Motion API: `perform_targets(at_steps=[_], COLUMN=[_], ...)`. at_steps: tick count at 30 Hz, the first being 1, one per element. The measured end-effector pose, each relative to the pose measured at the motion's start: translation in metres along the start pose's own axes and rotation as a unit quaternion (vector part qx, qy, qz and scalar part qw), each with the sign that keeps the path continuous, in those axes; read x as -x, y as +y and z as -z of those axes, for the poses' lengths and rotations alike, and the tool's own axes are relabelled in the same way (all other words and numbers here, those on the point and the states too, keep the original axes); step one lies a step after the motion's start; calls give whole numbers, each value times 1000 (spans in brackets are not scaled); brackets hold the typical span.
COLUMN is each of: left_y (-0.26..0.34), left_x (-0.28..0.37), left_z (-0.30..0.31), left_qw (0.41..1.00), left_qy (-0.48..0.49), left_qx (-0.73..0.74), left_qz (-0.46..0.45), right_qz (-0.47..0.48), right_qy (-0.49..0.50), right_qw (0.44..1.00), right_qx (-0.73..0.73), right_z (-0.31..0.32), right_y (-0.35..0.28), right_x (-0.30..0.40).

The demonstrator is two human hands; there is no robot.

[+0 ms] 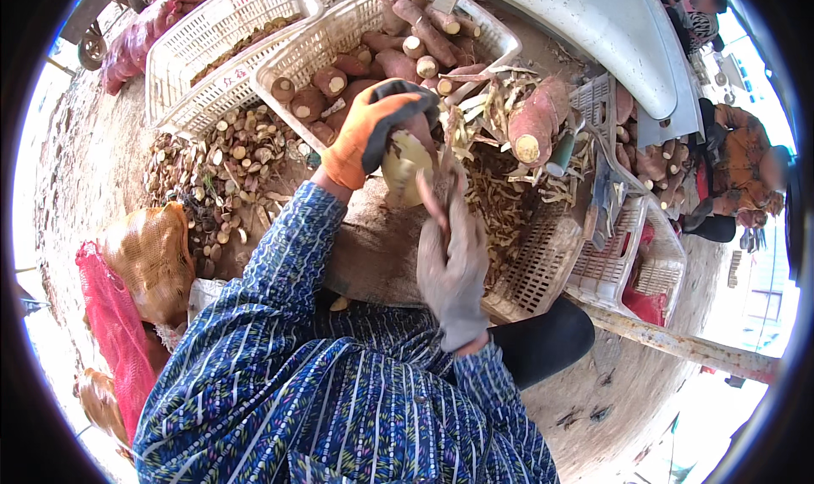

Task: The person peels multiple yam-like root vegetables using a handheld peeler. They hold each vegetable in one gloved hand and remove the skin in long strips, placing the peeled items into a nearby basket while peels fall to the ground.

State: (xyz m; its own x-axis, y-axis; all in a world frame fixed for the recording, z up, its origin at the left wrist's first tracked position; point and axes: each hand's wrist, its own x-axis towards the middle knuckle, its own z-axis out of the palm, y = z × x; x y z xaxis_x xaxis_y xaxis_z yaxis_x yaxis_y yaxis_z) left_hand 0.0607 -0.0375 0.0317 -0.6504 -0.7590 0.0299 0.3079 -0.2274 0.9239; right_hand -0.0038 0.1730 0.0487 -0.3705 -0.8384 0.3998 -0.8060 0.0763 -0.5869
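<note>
My left hand (pixel 378 131), in an orange glove with dark coating, is closed over the top of a large sweet potato. Bare pale-yellow flesh shows on the near side of this sweet potato (pixel 407 166), with some reddish skin left above. My right hand (pixel 453 264) wears a greyish-white glove and is blurred. It grips a slim hand tool (pixel 450 210) held close to the sweet potato's right side; the tool's blade is too blurred to make out. Beneath the sweet potato lies a brown, dusty cloth (pixel 375 255) over my lap.
A white plastic crate (pixel 286 106) of unpeeled sweet potatoes stands ahead, another crate (pixel 172 71) beside it. Peelings (pixel 502 230) fill a crate at right, below a large sweet potato (pixel 537 125). Cut ends (pixel 222 166) litter the left ground. Another person (pixel 741 160) sits far right.
</note>
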Motion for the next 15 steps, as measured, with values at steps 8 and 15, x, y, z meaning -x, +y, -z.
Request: perform_targets(at_steps=[8, 15], left_y=[-25, -10], left_x=[2, -2], left_z=[32, -13], left_qw=[995, 999], left_qy=[45, 21], left_qx=[67, -16], left_qz=[54, -27], right_qz=[-99, -77], right_qy=[-75, -21], right_qw=[990, 996], right_qx=[-60, -37], right_z=[-15, -1], right_y=[4, -7], right_x=[47, -22])
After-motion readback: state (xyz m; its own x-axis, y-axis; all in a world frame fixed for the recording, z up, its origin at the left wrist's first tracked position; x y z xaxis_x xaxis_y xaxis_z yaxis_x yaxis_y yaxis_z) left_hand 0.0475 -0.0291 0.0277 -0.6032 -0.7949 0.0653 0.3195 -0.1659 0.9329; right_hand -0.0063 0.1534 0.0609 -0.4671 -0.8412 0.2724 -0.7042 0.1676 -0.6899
